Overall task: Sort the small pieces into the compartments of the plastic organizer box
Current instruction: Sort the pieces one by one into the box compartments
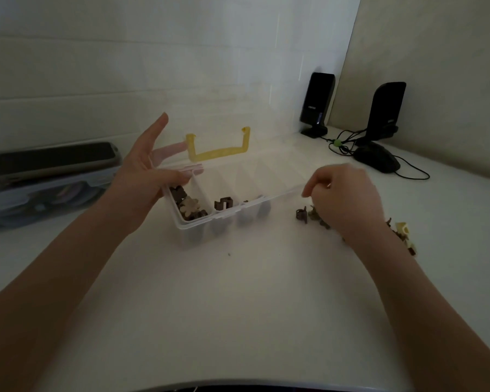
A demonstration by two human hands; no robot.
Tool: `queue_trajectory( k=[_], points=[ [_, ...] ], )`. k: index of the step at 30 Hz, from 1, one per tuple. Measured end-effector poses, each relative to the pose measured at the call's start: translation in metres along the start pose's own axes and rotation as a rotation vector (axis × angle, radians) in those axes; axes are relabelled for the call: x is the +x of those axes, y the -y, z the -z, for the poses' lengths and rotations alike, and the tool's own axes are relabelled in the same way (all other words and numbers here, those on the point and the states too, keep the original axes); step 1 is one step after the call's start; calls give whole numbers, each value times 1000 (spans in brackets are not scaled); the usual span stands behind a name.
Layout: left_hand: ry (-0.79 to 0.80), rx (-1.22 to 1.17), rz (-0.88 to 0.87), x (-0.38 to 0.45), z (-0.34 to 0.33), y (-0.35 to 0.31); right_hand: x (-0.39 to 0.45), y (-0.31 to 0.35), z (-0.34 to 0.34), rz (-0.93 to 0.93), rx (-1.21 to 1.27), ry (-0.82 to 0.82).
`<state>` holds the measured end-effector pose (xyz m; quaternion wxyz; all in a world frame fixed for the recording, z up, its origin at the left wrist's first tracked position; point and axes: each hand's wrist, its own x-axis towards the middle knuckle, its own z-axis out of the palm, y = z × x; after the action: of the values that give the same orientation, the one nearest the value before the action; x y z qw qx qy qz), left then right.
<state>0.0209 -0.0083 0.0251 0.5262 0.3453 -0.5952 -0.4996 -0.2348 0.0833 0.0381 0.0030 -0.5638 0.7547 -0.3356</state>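
The clear box [210,222] sits mid-table, its lid [238,162] tipped back. The left hand [147,176], fingers straight, props that lid, seemingly to keep the compartments reachable. The right hand [343,196], fingers curled, hovers over the loose pieces [304,214] right of the box; whether it pinches one, I cannot tell. Sorted pieces [188,206] fill the left compartments.

Dim room, pale walls [125,52] behind white table [238,321]
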Motion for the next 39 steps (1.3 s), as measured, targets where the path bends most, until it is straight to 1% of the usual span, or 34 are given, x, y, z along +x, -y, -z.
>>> queue_trajectory(
  k=[2,3,5,10,15,18,20,22,26,28,31,34,35,37,39],
  points=[
    [-21,-17,15,1,3,1,-2,-3,-3,32,-132,218],
    [-28,-24,24,2,4,1,-2,-5,-4,39,-187,300],
    [-34,-29,38,4,6,2,-2,-9,-4,52,-240,369],
    [-22,-37,39,5,8,4,1,-7,-7,134,-240,262],
    [-29,-20,29,5,8,4,2,-9,-8,160,-149,273],
    [-30,-13,26,4,7,3,3,-7,-5,169,70,215],
    [-32,-14,24,4,8,3,2,-2,-1,164,250,240],
    [-38,-10,15,5,9,3,-1,3,-1,176,352,239],
    [-39,-11,-14,5,8,3,-3,10,0,246,484,57],
    [-31,-1,-38,4,8,2,-2,10,1,228,522,-48],
    [-3,31,-87,2,8,1,0,7,2,208,494,-221],
    [19,62,-125,2,8,0,1,4,2,222,428,-309],
    [27,68,-134,2,8,0,1,3,1,231,400,-308],
    [37,77,-147,2,8,-1,1,0,-4,246,308,-247],
    [46,73,-156,2,8,-1,2,-3,-10,259,130,-161]
  ],
)
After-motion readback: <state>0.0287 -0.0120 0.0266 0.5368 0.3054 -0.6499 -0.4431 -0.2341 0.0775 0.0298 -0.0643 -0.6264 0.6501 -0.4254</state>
